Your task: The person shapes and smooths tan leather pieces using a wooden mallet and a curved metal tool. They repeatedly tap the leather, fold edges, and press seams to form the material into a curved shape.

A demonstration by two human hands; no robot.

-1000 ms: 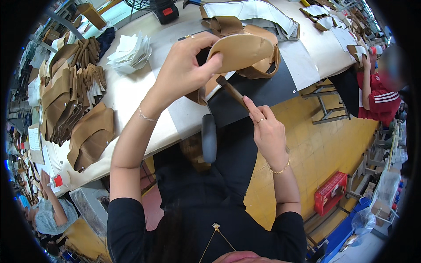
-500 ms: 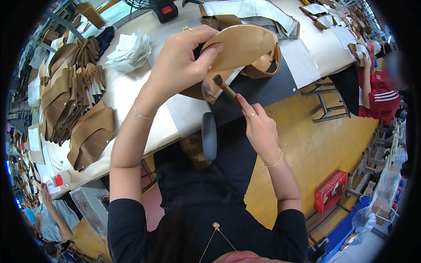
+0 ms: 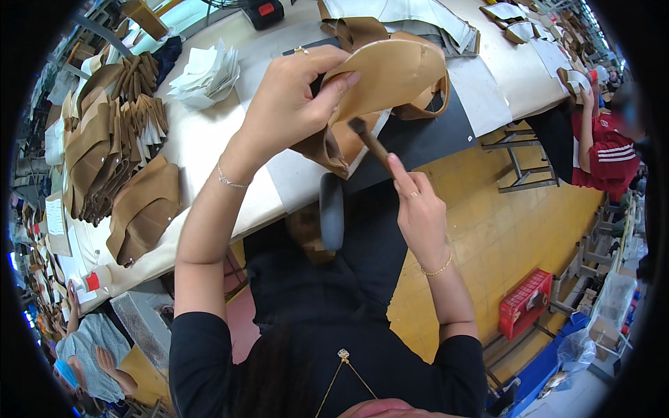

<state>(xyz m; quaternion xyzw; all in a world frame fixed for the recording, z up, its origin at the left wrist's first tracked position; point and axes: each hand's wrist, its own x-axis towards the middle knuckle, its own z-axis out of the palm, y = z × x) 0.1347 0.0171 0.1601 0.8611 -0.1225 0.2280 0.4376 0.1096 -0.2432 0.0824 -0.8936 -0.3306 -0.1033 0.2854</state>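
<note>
My left hand (image 3: 296,104) pinches a tan leather shoe upper (image 3: 401,76) between thumb and fingers, holding it raised above the table edge. A smooth rounded panel of it faces me. Below, its brown folded part (image 3: 327,152) hangs with a lighter inner side showing. Behind it a curved strap-like loop (image 3: 435,108) shows. My right hand (image 3: 421,209) is closed round a slim brown-handled tool (image 3: 376,148) with a small dark head, index finger stretched along the handle. The head is close to the upper's inner side; whether it touches, I cannot tell.
Stacked brown upper pieces (image 3: 104,153) and white sheets (image 3: 204,76) lie on the left of the table. A black mat (image 3: 425,139) lies under the work. A dark rounded post (image 3: 332,212) stands at the table's near edge. Co-workers sit at right (image 3: 603,150) and lower left (image 3: 94,348).
My right hand and the tool have shifted a little to the right and down. The upper has moved slightly right. The co-worker at lower left has changed posture.
</note>
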